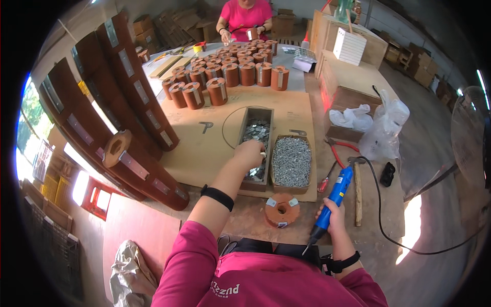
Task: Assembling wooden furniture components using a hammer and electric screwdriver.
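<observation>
My left hand point(249, 154) reaches into a long grey tray point(270, 115) of small flat metal plates point(257, 132). Its fingers are curled together, and what they hold, if anything, is hidden. In my right hand point(333, 216) is a blue electric screwdriver point(337, 192), its bit pointing down toward my lap. A box of screws point(291, 161) stands right beside the tray. Close to me on the bench lies a reddish-brown round block point(281, 217) with a central hole and small metal plates on it.
Tall brown columns point(138, 87) with metal plates lean at left. Several brown cylinders point(231, 74) crowd the far table, where a person in pink point(248, 18) handles one. Red-handled pliers point(337, 153), a hammer point(358, 194) and plastic bags point(386, 128) lie at right. The screwdriver's black cord point(388, 233) trails right.
</observation>
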The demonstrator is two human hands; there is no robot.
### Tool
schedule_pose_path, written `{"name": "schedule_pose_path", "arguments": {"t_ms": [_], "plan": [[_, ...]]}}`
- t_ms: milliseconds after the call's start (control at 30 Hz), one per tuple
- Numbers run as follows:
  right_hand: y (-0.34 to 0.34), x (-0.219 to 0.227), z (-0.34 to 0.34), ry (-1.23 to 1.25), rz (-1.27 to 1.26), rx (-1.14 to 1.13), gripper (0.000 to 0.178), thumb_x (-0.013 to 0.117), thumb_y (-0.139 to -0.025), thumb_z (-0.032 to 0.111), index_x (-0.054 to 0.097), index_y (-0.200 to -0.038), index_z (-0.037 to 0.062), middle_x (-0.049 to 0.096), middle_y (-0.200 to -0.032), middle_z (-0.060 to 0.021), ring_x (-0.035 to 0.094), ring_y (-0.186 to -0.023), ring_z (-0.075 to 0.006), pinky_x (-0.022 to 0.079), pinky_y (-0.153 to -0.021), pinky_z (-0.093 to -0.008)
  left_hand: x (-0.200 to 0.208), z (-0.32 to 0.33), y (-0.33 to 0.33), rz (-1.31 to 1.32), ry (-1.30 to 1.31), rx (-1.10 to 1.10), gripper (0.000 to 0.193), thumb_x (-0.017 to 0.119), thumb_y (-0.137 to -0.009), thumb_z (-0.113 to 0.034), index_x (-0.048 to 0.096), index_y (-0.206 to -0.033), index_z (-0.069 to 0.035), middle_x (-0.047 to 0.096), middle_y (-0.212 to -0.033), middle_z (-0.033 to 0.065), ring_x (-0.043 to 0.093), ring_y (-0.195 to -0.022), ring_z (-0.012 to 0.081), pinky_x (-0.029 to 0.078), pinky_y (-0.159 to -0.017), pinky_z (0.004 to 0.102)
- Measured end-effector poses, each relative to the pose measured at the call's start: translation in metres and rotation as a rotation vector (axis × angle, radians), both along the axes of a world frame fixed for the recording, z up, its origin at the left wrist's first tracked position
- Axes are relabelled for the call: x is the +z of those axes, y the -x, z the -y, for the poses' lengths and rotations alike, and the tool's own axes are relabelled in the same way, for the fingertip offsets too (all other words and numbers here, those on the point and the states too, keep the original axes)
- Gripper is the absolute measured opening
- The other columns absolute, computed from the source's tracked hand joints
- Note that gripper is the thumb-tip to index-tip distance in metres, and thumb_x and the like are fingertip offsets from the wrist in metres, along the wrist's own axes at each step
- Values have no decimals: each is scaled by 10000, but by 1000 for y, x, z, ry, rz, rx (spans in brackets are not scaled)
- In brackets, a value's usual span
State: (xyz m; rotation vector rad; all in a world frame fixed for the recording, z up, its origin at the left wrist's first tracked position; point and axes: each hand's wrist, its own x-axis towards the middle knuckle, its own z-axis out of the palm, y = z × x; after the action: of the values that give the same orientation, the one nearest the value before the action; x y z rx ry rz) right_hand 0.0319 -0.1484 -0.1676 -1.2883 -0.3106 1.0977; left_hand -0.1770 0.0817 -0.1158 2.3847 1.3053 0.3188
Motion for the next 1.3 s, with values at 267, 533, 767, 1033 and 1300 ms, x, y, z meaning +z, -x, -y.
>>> {"name": "schedule_pose_path", "arguments": {"t_ms": [267, 533, 767, 1033, 1300], "plan": [[3, 1, 0, -8, 21, -7, 260, 624, -754, 172, 457, -914, 55, 516, -646, -79, 536, -497, -185, 471, -450, -336, -9, 6, -3, 37, -81, 179, 151, 653, -720, -154, 575, -830, -85, 602, -918, 120, 580, -826, 303, 460, -712, 387], [1, 6, 0, -40, -10, 2, 255, 622, -759, 162, 447, -907, 50, 514, -639, -78, 533, -481, -177, 472, -435, -322, 42, 97, 14, 849, 137, -19, 131, 588, -785, -12, 613, -913, -4, 598, -811, 30, 547, -731, 112, 442, -660, 229], [1, 0, 0, -33, 9, -12, 283, 622, -757, 188, 455, -944, 56, 512, -656, -68, 529, -494, -166, 471, -451, -313, 12, 173, 28, 594, -497, -364, 189, 676, -626, -34, 632, -800, -92, 636, -836, 33, 581, -821, 234, 439, -727, 354], [3, 2, 1, -43, -18, -32, 264, 631, -758, 151, 435, -905, 52, 512, -638, -70, 537, -482, -174, 471, -433, -318, -1, 188, 31, 594, -408, -304, 240, 721, -590, -71, 640, -812, -108, 641, -946, 25, 530, -990, 251, 400, -847, 367], [4, 4, 0, -37, -23, -32, 238, 624, -760, 143, 445, -893, 58, 508, -627, -68, 532, -482, -176, 469, -439, -320, -9, 189, 32, 649, -381, -133, 344, 756, -543, -77, 643, -868, -71, 592, -1071, 89, 487, -1041, 324, 402, -865, 408]]}}
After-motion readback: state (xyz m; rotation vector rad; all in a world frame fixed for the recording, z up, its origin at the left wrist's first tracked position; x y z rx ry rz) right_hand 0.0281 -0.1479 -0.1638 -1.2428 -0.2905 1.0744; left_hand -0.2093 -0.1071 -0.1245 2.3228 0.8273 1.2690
